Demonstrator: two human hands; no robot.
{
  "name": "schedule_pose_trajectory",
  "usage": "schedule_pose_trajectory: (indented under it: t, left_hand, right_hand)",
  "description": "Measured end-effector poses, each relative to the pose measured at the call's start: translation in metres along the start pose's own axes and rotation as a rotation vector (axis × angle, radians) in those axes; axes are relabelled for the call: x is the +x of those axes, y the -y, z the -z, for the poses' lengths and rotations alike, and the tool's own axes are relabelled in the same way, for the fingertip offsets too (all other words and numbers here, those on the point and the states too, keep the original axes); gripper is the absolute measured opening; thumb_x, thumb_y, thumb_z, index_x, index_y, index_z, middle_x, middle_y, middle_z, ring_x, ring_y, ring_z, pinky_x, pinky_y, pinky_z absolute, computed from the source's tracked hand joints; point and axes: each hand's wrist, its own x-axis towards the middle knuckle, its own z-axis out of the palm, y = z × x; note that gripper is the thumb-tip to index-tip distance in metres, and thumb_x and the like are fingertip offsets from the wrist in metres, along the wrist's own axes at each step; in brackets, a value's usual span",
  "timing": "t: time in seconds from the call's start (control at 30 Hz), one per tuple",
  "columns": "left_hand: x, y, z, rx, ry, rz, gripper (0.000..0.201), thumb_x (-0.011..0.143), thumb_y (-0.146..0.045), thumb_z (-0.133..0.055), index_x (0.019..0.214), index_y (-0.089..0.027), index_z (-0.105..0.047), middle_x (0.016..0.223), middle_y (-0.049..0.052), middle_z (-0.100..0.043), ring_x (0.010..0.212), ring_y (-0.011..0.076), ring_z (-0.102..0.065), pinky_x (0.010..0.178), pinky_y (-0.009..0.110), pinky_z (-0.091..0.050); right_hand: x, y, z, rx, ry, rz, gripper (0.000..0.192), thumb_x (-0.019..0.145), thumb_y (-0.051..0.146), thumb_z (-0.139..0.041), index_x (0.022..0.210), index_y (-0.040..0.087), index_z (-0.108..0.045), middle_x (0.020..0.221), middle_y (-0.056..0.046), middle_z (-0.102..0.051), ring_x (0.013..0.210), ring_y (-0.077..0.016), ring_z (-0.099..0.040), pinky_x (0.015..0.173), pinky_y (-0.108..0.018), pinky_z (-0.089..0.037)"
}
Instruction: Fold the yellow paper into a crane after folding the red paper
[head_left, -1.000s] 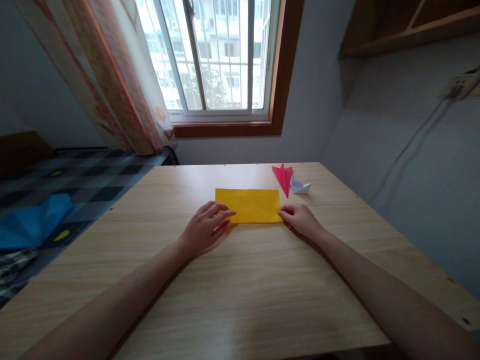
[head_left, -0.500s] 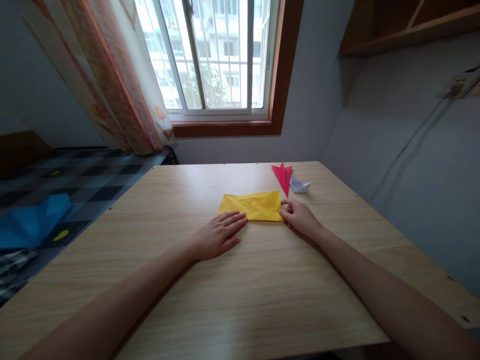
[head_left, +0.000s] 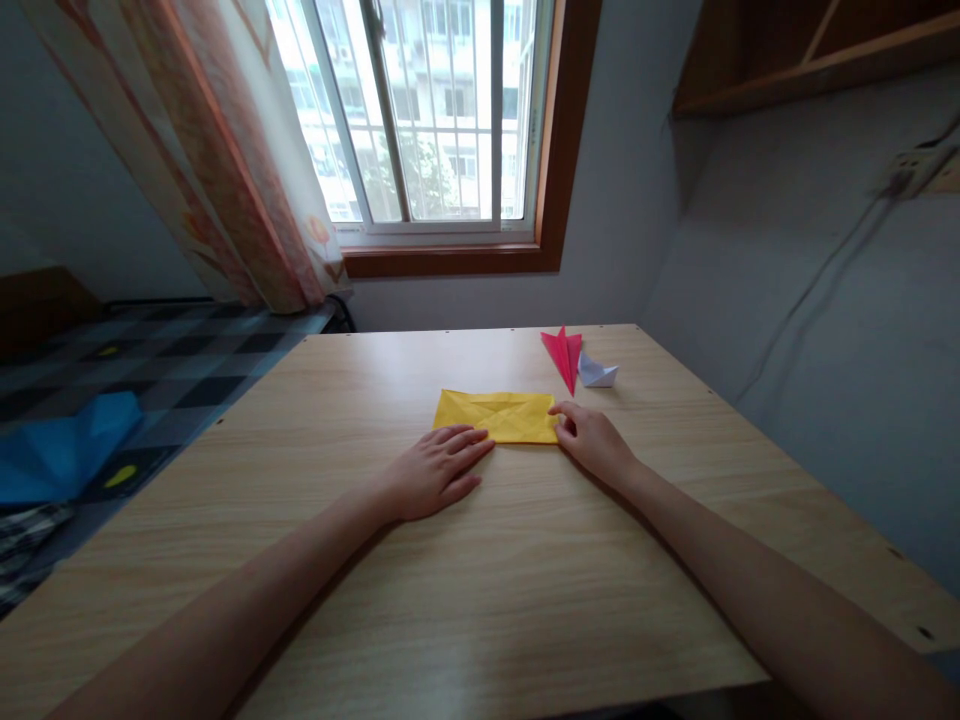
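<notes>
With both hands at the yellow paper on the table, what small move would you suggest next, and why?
Probably slide the right hand leftward along the near edge of the yellow paper to flatten it. The sheet lies folded and creased on the table, the right fingertips touch its right end, and the left hand rests flat at its near left corner, steadying it.

1 head-worn camera looks forward and down, close over the table.

table lying bare toward 6 o'clock | red fold, white fold blocking at 1 o'clock | wall closing in at 3 o'clock
</notes>
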Motion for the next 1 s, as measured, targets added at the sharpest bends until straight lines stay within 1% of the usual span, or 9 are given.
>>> schedule_pose_trajectory:
  t: [0.07,0.2,0.3,0.4,0.53,0.63,0.7,0.83,1.0]
  left_hand:
    - [0.0,-0.002,0.001,0.022,-0.004,0.005,0.052,0.101,-0.048,-0.039,0.148,-0.027,-0.043,0.149,0.007,-0.05,0.136,0.0283,-0.044,0.116,0.044,-0.029]
    - [0.0,-0.004,0.002,0.056,-0.014,0.001,0.05,0.1,-0.048,-0.04,0.145,-0.026,-0.048,0.143,0.008,-0.055,0.131,0.0293,-0.047,0.112,0.044,-0.032]
    - [-0.001,-0.005,0.003,0.096,-0.014,-0.005,0.05,0.101,-0.047,-0.038,0.144,-0.025,-0.05,0.141,0.009,-0.056,0.129,0.0301,-0.048,0.11,0.045,-0.034]
    - [-0.001,-0.006,0.003,0.13,-0.022,-0.015,0.049,0.101,-0.046,-0.039,0.143,-0.024,-0.051,0.139,0.01,-0.057,0.127,0.0297,-0.049,0.109,0.045,-0.035]
    - [-0.002,-0.008,0.003,0.175,-0.064,-0.048,0.045,0.101,-0.044,-0.041,0.139,-0.025,-0.054,0.132,0.009,-0.06,0.119,0.0275,-0.053,0.105,0.043,-0.038]
    - [-0.001,-0.01,0.004,0.183,-0.09,-0.085,0.041,0.101,-0.039,-0.043,0.136,-0.024,-0.057,0.125,0.01,-0.061,0.113,0.0259,-0.054,0.102,0.042,-0.041]
    - [-0.001,-0.011,0.005,0.18,-0.092,-0.109,0.039,0.101,-0.037,-0.043,0.134,-0.024,-0.058,0.122,0.009,-0.062,0.11,0.0252,-0.055,0.1,0.041,-0.042]
    - [-0.001,-0.011,0.006,0.174,-0.097,-0.137,0.037,0.101,-0.035,-0.044,0.134,-0.024,-0.058,0.119,0.009,-0.062,0.109,0.0247,-0.055,0.099,0.04,-0.043]
    - [-0.001,-0.011,0.005,0.171,-0.097,-0.14,0.037,0.101,-0.035,-0.043,0.134,-0.025,-0.058,0.119,0.009,-0.062,0.109,0.0246,-0.055,0.099,0.041,-0.044]
  right_hand:
    - [0.0,0.0,0.0,-0.001,-0.007,0.014,0.024,0.085,0.015,-0.052,0.101,0.017,-0.069,0.074,-0.004,-0.069,0.068,-0.0179,-0.062,0.067,-0.027,-0.042]
    - [-0.001,0.0,-0.001,0.008,-0.043,0.052,0.025,0.087,0.016,-0.051,0.105,0.016,-0.068,0.079,-0.005,-0.069,0.072,-0.0184,-0.062,0.07,-0.028,-0.044]
    - [-0.003,0.003,-0.002,-0.025,-0.086,0.086,0.026,0.086,0.014,-0.051,0.106,0.015,-0.068,0.092,-0.008,-0.069,0.079,-0.019,-0.063,0.074,-0.029,-0.047]
    - [-0.008,0.011,0.001,-0.156,-0.128,0.149,0.027,0.089,0.015,-0.051,0.109,0.016,-0.069,0.105,-0.011,-0.066,0.085,-0.0216,-0.063,0.074,-0.031,-0.048]
    - [-0.016,0.026,0.005,-0.237,-0.13,0.412,0.025,0.089,0.013,-0.055,0.107,0.018,-0.07,0.105,-0.011,-0.067,0.102,-0.0252,-0.059,0.092,-0.038,-0.047]
    - [-0.021,0.035,0.002,-0.22,-0.056,0.658,0.028,0.088,0.011,-0.058,0.111,0.019,-0.069,0.109,-0.01,-0.069,0.109,-0.0252,-0.058,0.099,-0.042,-0.045]
    - [-0.024,0.039,-0.001,-0.205,-0.01,0.732,0.027,0.09,0.012,-0.057,0.114,0.018,-0.068,0.113,-0.009,-0.07,0.112,-0.0248,-0.058,0.1,-0.042,-0.045]
    - [-0.027,0.043,-0.007,-0.224,0.078,0.724,0.027,0.095,0.018,-0.053,0.118,0.015,-0.067,0.115,-0.011,-0.071,0.106,-0.0238,-0.062,0.095,-0.04,-0.049]
    - [-0.026,0.043,-0.008,-0.227,0.154,0.692,0.025,0.097,0.021,-0.052,0.115,0.016,-0.069,0.113,-0.011,-0.071,0.102,-0.0229,-0.063,0.092,-0.039,-0.05]
